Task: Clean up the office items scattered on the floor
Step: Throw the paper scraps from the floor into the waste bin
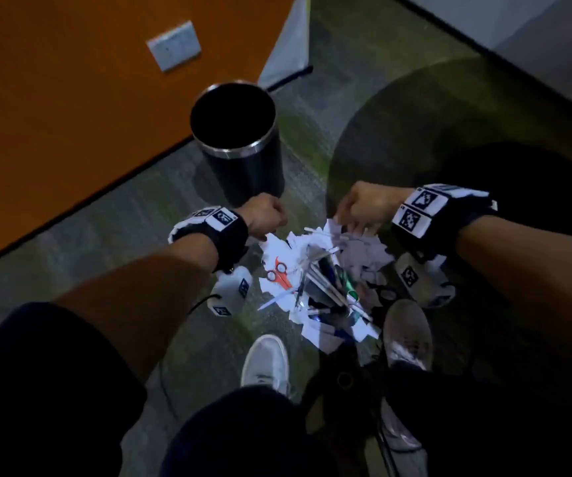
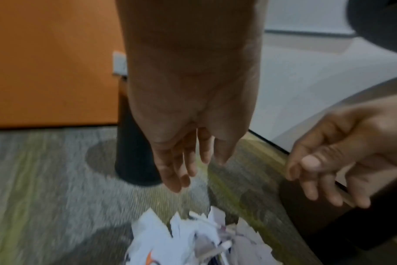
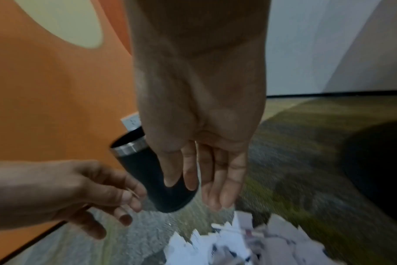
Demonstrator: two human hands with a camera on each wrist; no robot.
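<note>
A heap of torn white paper (image 1: pixel 315 249) lies on the carpet, with red scissors (image 1: pixel 279 275) and several pens (image 1: pixel 332 280) on it. The paper (image 2: pixel 193 238) fills the bottom of the left wrist view, and the paper (image 3: pixel 238 245) shows in the right wrist view too. A black bin (image 1: pixel 233 153) with a metal rim stands open beyond the heap. My left hand (image 1: pixel 267 218) hovers over the heap's far left edge, and my right hand (image 1: pixel 357 211) over its far right edge. Both the left hand (image 2: pixel 197 172) and the right hand (image 3: pixel 193 190) hang with relaxed fingers and hold nothing.
An orange wall with a white socket plate (image 1: pixel 174 44) runs behind the bin. My two pale shoes (image 1: pixel 267 361) (image 1: pixel 408 335) stand just behind the heap, with a black cable (image 1: pixel 202 301) trailing on the carpet to the left. A white wall with a dark baseboard lies farther back.
</note>
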